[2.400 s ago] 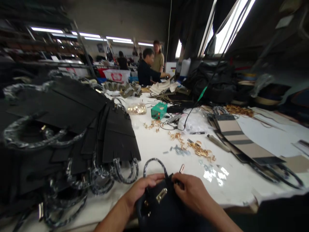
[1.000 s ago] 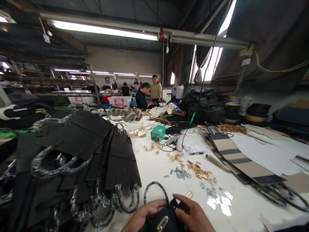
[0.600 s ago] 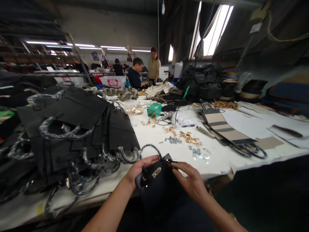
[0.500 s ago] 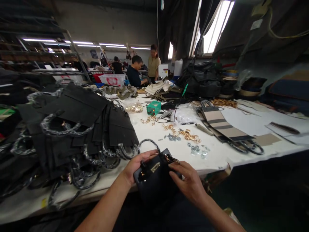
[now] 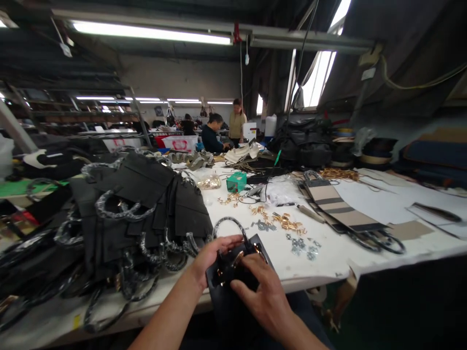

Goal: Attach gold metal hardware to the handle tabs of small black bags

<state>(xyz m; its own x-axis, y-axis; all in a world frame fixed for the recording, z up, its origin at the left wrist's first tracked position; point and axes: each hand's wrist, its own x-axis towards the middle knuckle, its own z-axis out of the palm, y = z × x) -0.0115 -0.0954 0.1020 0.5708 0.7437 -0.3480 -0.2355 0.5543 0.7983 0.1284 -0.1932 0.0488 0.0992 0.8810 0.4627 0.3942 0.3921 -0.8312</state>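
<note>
A black handbag piece [image 5: 226,308] with a curved handle [image 5: 230,218] and gold metal fittings [image 5: 221,278] is tilted up at the table's front edge. My left hand [image 5: 209,257] grips its left side and upper edge, fingers behind the handle's base. My right hand [image 5: 262,294] lies over the front, with bent fingers at the gold clasp [image 5: 239,257] and the thumb lower on the black surface. The right fingers hide part of the clasp. Beyond the piece, gold fittings [image 5: 288,223] and small silver plates [image 5: 299,245] lie loose on the white table [image 5: 255,265].
Black panels with wrapped handles [image 5: 146,194] are heaped at left. A green box [image 5: 236,182] with a cord, a plastic bag [image 5: 282,190] and a handled tool [image 5: 311,214] lie farther back. Striped panels [image 5: 333,206] lie at right. Two people [image 5: 215,133] are in the background.
My right hand has moved left across the handbag piece, from its right-hand fitting to the middle clasp. My left hand keeps its hold. The camera view has tilted upward.
</note>
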